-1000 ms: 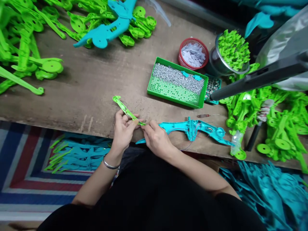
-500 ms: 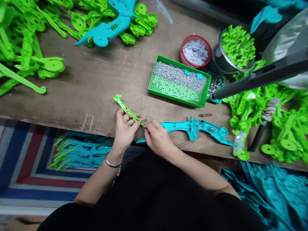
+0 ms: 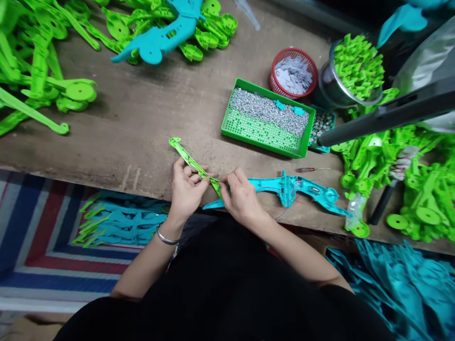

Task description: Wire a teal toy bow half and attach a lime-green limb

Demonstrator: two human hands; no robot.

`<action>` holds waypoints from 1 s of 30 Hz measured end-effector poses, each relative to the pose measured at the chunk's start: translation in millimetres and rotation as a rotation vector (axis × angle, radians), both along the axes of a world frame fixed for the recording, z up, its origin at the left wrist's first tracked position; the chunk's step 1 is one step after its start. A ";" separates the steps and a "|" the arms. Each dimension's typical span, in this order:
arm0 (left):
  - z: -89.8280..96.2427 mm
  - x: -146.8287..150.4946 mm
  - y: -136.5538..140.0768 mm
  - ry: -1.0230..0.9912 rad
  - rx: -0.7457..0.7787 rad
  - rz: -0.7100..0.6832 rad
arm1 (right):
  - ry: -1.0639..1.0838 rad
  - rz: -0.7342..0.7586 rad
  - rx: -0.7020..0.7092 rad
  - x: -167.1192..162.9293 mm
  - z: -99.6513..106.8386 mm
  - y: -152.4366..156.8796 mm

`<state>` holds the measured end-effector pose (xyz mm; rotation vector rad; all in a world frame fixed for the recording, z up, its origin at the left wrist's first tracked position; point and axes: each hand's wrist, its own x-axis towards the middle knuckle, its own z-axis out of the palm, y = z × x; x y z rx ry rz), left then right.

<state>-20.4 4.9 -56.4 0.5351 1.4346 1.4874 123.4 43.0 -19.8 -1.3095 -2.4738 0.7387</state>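
A long, narrow light-green plastic piece (image 3: 185, 154) with a hooked far end slants over the table's front part. My left hand (image 3: 186, 195) grips it around the middle, thumb on top and fingers beneath. A thin line, string or wire, runs along its inner side. My right hand (image 3: 242, 196) is closed in a pinch at the piece's lower end; what sits between those fingertips is hidden. Behind the right hand lies a bow-shaped blue plastic shell (image 3: 270, 185) with thin wires in it, its left tip showing under the green piece.
A small screwdriver (image 3: 305, 169) lies behind the blue shell. Beyond are a green tray (image 3: 263, 149) of small metal parts, a red basket (image 3: 275, 83) and a metal pot (image 3: 325, 78) of green pieces. Green parts (image 3: 80, 92) pile up left and right. A dark bar (image 3: 384, 111) juts in.
My right hand has shifted slightly right and up, exposing more of the green piece's lower end. My left hand still holds the piece. The whole view has shifted a little.
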 end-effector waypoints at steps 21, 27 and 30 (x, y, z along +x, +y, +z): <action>15.6 -10.1 -19.5 1.197 0.023 -0.124 | -0.242 -0.014 -0.099 -4.7 10.9 8.6; 4.5 -25.1 -25.2 1.415 0.396 -0.473 | -0.256 0.019 -0.089 -3.1 9.5 8.0; 0.4 -29.2 -25.3 1.433 0.394 -0.512 | -0.254 0.038 -0.071 -2.0 8.9 7.7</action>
